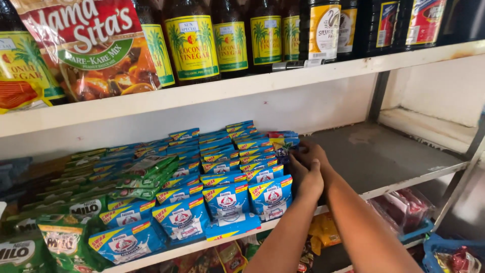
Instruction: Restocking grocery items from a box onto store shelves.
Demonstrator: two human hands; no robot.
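Note:
My left hand [307,181] and my right hand [314,153] meet at the right end of the middle shelf [384,151]. Both are closed on a small bundle of dark blue sachets [282,145], which stands at the end of the back row. My right hand lies behind and partly under my left, so its fingers are mostly hidden. To the left of the hands, several rows of light blue sachets with yellow corners [227,197] stand upright and tightly packed. The nearest one [272,194] touches my left wrist.
Green sachets [76,222] fill the shelf's left part. The upper shelf [323,71] carries dark bottles with yellow labels [192,43] and a red pouch [91,45]. Below are red packets in clear wrap [404,207] and yellow packets [323,230]. A metal post [465,167] stands at right.

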